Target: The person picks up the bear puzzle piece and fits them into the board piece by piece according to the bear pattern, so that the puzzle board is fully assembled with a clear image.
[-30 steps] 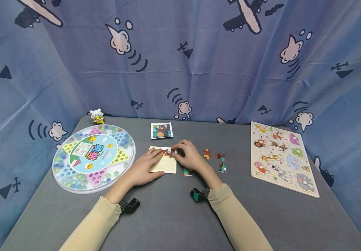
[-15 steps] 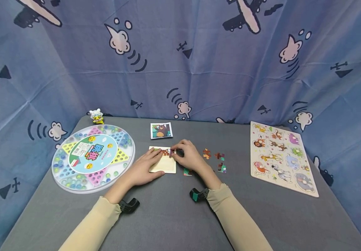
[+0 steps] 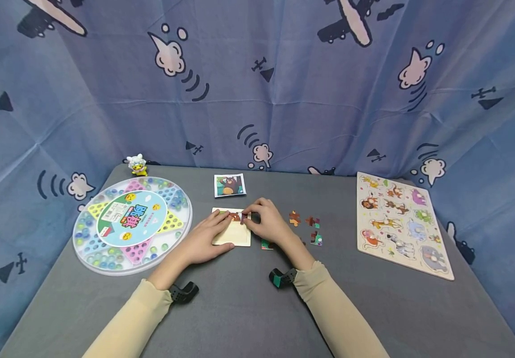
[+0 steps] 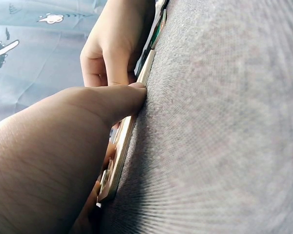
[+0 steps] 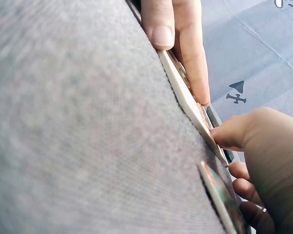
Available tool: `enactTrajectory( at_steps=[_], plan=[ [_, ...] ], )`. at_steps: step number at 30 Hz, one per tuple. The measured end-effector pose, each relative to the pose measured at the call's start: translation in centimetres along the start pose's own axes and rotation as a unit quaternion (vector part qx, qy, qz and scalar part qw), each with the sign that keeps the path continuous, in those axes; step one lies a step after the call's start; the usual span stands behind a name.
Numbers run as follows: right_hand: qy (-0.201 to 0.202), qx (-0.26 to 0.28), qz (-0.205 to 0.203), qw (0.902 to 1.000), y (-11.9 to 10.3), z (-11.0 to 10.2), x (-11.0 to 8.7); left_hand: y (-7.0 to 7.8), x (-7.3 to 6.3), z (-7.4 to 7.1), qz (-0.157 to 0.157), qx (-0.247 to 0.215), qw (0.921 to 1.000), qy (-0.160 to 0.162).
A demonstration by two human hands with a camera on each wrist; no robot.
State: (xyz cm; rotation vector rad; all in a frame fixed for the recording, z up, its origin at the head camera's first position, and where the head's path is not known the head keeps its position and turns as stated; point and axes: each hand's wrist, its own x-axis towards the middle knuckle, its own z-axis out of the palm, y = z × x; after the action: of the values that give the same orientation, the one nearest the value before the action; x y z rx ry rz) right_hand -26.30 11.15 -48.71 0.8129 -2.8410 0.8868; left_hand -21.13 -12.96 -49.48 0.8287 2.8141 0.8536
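Note:
A small pale wooden puzzle tray (image 3: 241, 239) lies at the table's middle, with several brown and green pieces along its far edge. My left hand (image 3: 203, 241) lies over its left side, fingers stretched onto the laid pieces. In the right wrist view, the thumb (image 5: 162, 34) of that hand is at the tray's near edge. My right hand (image 3: 267, 222) pinches a dark purplish puzzle piece (image 3: 244, 218) at the tray's far right corner, thumb and forefinger together. A green-and-red loose piece (image 5: 219, 195) lies on the cloth beside the tray, partly under my right hand.
Loose pieces lie to the right, among them a brown one (image 3: 294, 218) and a green one (image 3: 316, 238). A bear picture card (image 3: 229, 185) lies behind the tray. A round marble board game (image 3: 133, 226) is left, a toy figure (image 3: 137, 165) behind it, an animal puzzle board (image 3: 402, 226) right.

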Motion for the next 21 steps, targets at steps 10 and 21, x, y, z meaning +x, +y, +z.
enactTrajectory(
  at_steps=[10,21],
  plan=[
    [0.004,-0.004,0.003,1.0000,0.00,0.08,0.08,-0.01,0.01,-0.03,0.000,0.001,1.0000,0.001],
    [0.000,0.002,0.007,1.0000,0.13,0.16,0.00,-0.02,-0.09,-0.04,0.005,-0.003,1.0000,0.006]
  ],
)
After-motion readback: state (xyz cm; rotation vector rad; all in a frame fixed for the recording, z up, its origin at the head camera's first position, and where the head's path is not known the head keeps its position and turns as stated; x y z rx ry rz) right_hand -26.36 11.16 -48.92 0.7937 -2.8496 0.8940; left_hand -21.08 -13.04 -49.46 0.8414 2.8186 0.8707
